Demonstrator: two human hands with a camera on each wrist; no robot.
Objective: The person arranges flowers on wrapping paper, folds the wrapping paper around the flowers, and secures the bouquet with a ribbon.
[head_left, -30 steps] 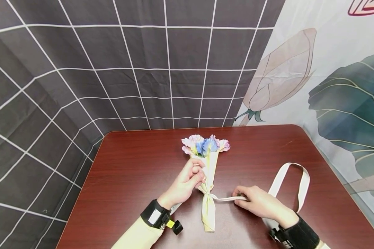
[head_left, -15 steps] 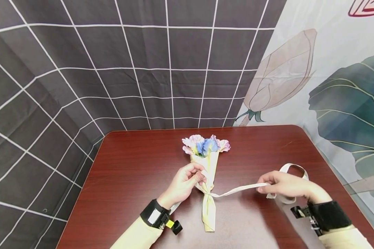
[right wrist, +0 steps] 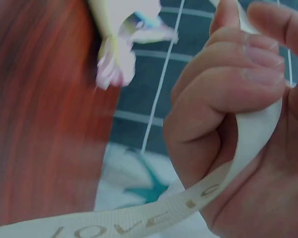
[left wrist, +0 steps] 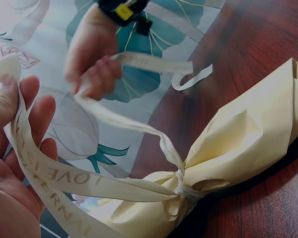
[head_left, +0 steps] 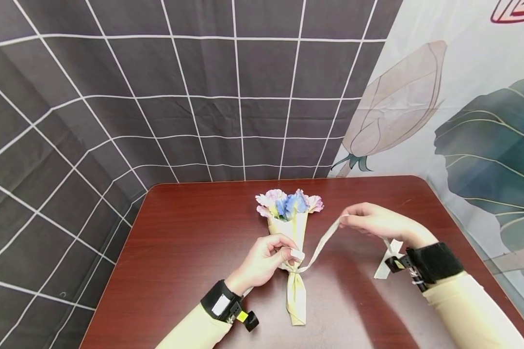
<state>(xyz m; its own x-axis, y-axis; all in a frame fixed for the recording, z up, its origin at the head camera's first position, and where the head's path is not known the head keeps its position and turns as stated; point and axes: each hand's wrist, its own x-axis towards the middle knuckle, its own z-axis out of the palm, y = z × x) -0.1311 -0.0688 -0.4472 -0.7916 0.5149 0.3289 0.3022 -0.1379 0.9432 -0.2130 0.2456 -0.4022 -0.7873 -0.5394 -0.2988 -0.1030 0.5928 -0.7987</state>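
A small bouquet (head_left: 292, 228) of pink and blue flowers in cream paper lies on the dark red table (head_left: 192, 252). A cream ribbon (head_left: 320, 242) printed with gold letters is tied round its narrow neck (left wrist: 181, 186). My left hand (head_left: 266, 259) grips the bouquet by the neck, and one ribbon end (left wrist: 49, 173) runs across its palm and fingers. My right hand (head_left: 375, 223) pinches the other ribbon strand (right wrist: 198, 198), lifted up and back beside the flowers. The ribbon's loose tail (head_left: 386, 261) hangs under my right wrist.
A dark curtain with a white grid (head_left: 157, 97) hangs behind the table. A pale cloth printed with a bud and leaves (head_left: 463, 121) hangs at the right. The table's right edge (head_left: 476, 242) runs close to my right forearm.
My right hand has drawn the ribbon from low near the table's front up and back towards the flowers. My left hand has slid down to the bouquet's neck.
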